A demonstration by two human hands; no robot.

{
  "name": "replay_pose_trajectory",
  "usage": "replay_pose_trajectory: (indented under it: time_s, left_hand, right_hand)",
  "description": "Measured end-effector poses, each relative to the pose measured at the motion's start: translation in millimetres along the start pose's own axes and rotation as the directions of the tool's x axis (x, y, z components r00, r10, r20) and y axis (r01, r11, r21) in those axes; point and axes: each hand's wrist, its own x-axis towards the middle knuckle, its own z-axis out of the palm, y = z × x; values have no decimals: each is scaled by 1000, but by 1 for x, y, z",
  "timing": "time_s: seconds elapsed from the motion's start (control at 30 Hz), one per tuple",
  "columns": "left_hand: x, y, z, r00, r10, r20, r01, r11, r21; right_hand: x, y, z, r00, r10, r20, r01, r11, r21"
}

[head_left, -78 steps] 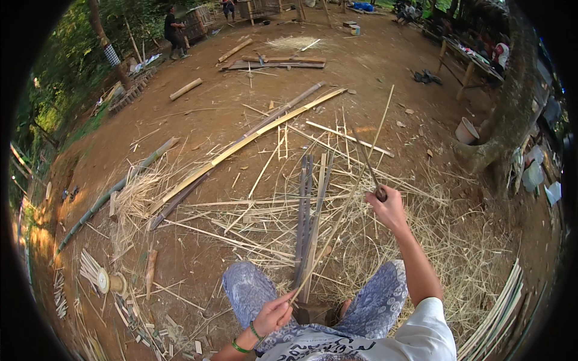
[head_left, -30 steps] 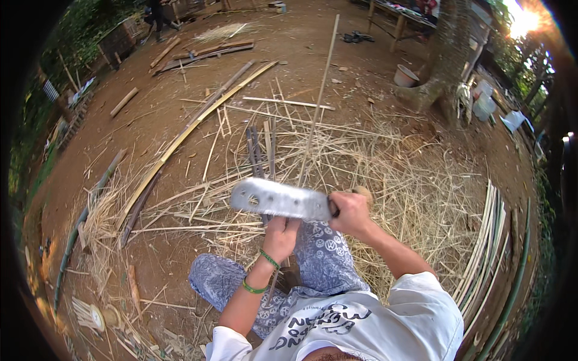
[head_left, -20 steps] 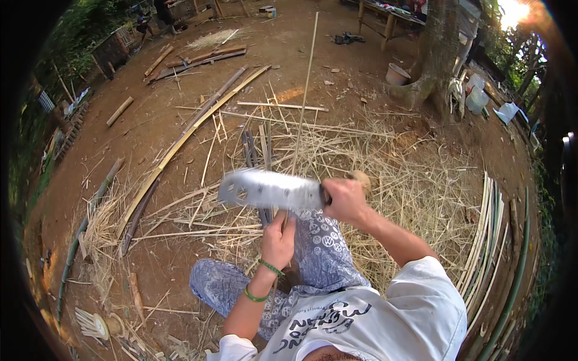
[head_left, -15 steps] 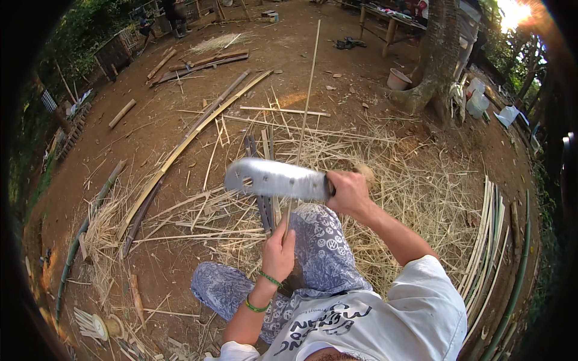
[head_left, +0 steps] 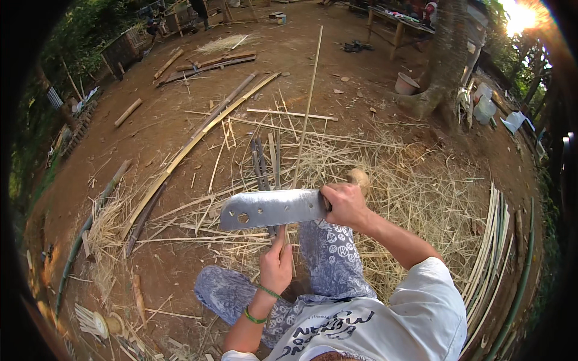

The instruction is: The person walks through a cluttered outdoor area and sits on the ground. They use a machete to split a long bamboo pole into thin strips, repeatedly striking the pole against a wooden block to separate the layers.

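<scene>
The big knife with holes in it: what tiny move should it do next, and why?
Maybe a gentle, short stroke along the thin strip, moving away from the fingers. The left hand pinches the strip, while the right hand grips the big knife, whose blade crosses over it just beyond the left fingertips. I can't tell whether the edge touches.

Brown dirt ground [head_left: 289,48], scattered pale shavings [head_left: 409,186], long yellow split pole [head_left: 208,127], green pole [head_left: 72,256], bucket [head_left: 406,84]
</scene>
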Motion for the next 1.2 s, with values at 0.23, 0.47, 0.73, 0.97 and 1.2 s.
replay_pose_trajectory:
  time_s: [0.23,0.47,0.73,0.97,1.2]
  left_hand:
    - [-15,-1,-10,995,-98,26,96,993,61]
    - [-46,-7,-18,999,-50,-20,51,996,79]
    - [-63,-7,-31,994,-107,-11,108,992,73]
    - [-79,-19,-36,993,-116,-25,117,992,42]
    - [-95,-19,-43,984,-169,-55,171,985,35]
  right_hand:
    - [17,7,-9,959,252,126,-248,967,-48]
    - [41,23,-20,912,391,123,-387,921,-52]
    - [49,29,-11,959,252,132,-252,968,-15]
    - [33,11,-5,995,-95,10,95,995,18]
    - [56,46,-14,969,209,131,-198,976,-94]
